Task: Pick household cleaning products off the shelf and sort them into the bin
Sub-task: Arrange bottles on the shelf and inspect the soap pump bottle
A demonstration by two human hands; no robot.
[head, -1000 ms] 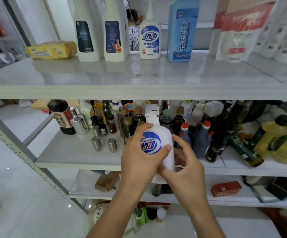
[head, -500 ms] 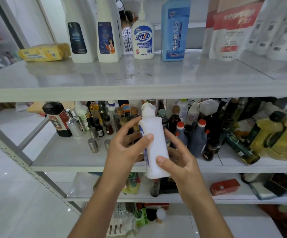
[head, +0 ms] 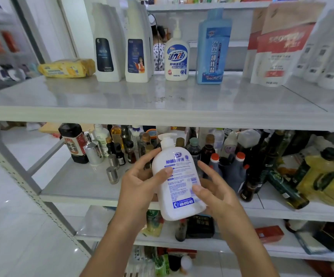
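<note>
I hold a white pump bottle of hand soap in front of the middle shelf, its back label with blue print facing me. My left hand grips its left side, thumb across the label. My right hand holds its right side and bottom, thumb on the label. On the upper shelf stand a second soap pump bottle, a blue bottle, two white detergent bottles, refill pouches and a yellow packet. No bin is in view.
The middle shelf is crowded with sauce and oil bottles, a dark soy bottle at left, yellow oil jugs at right. Lower shelves hold boxes and packets. White tiled floor lies to the left.
Both hands turned the soap bottle round: the front logo faced me, then its side, and now the back label. The view also tilted slightly upward.
</note>
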